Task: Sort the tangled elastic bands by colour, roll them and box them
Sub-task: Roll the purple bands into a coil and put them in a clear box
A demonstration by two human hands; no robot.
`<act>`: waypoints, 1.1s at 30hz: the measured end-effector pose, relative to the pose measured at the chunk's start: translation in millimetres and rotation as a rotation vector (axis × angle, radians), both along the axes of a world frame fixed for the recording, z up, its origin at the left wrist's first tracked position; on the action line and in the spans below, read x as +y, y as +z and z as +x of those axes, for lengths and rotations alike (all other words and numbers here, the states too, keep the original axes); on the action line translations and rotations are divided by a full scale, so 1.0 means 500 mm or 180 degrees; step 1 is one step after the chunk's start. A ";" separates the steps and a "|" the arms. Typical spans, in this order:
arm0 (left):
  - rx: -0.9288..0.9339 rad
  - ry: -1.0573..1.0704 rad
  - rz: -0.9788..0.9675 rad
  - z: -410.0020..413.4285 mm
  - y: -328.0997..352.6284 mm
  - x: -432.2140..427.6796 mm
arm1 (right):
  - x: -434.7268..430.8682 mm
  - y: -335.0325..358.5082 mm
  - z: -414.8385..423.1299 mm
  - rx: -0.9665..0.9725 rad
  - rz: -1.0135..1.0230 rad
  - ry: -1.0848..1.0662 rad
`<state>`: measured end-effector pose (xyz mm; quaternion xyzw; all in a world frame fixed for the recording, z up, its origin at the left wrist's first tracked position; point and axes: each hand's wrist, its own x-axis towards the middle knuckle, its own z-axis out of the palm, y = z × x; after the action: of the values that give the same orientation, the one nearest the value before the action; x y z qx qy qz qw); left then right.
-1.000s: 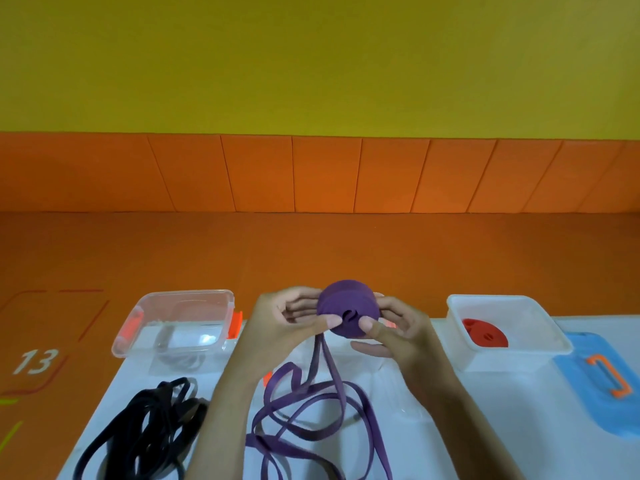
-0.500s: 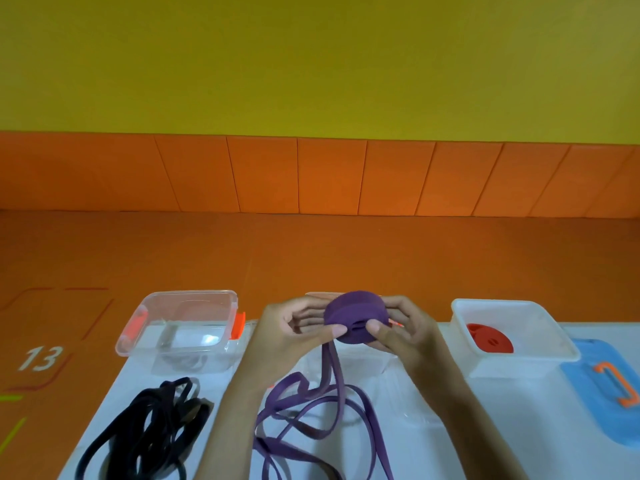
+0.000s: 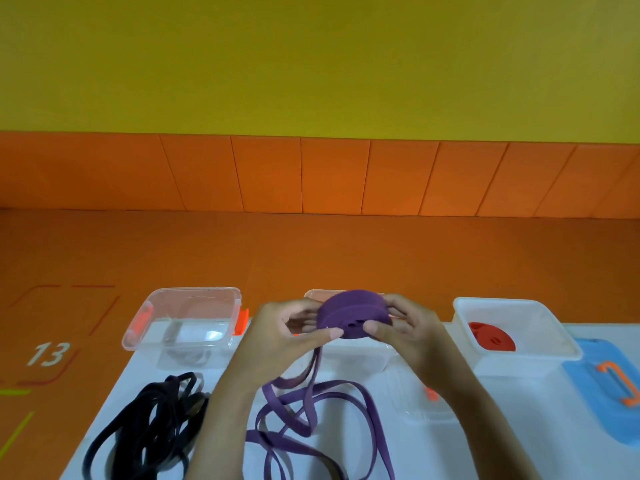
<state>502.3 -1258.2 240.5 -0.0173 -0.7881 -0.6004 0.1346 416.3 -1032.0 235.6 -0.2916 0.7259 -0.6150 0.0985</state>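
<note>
A thick purple roll (image 3: 349,315) of elastic band is held up over the white table (image 3: 485,445). My left hand (image 3: 284,336) grips its left side, thumb on the front face. My right hand (image 3: 408,329) grips its right side the same way. A loose purple band (image 3: 311,420) hangs from the roll and lies in loops on the table below. A tangle of black bands (image 3: 152,427) lies at the left. A red roll (image 3: 491,337) sits inside the white box (image 3: 540,355) on the right. An empty clear box (image 3: 145,323) stands at the left.
A second clear box (image 3: 353,355) stands behind my hands, mostly hidden. A clear lid (image 3: 419,403) with an orange clip lies under my right forearm. A blue lid (image 3: 602,396) with an orange handle lies at the far right. The orange floor lies beyond the table's far edge.
The roll has turned in my hands and tilted flatter, with more purple band wound on. Both hands sit slightly lower and the loose loops on the table have shifted.
</note>
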 end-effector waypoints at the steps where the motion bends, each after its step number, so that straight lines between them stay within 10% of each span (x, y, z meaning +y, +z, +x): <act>1: -0.0054 0.0014 -0.0161 0.003 -0.002 -0.007 | 0.003 0.004 -0.001 0.0293 0.0371 0.0055; 13: -0.0080 -0.0022 0.0280 0.008 0.004 -0.015 | -0.006 -0.022 0.013 -0.0750 -0.0695 -0.0052; 17: -0.0245 -0.0001 -0.0126 0.015 0.002 -0.031 | -0.004 -0.019 0.018 0.0110 0.0578 0.0280; 20: -0.0113 0.0037 0.0051 0.012 -0.003 -0.020 | -0.004 -0.010 0.009 0.0429 0.0273 -0.0051; 25: -0.0048 0.0089 0.0417 0.008 -0.009 -0.017 | -0.019 -0.033 0.014 -0.0565 -0.0503 -0.0160; 33: -0.0242 -0.0103 -0.0233 -0.002 -0.017 -0.010 | 0.011 -0.006 -0.026 0.0813 0.0521 0.0041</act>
<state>501.3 -1263.5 232.1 -0.0121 -0.8137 -0.5735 0.0940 403.3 -1026.4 232.6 -0.3631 0.7784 -0.5111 0.0327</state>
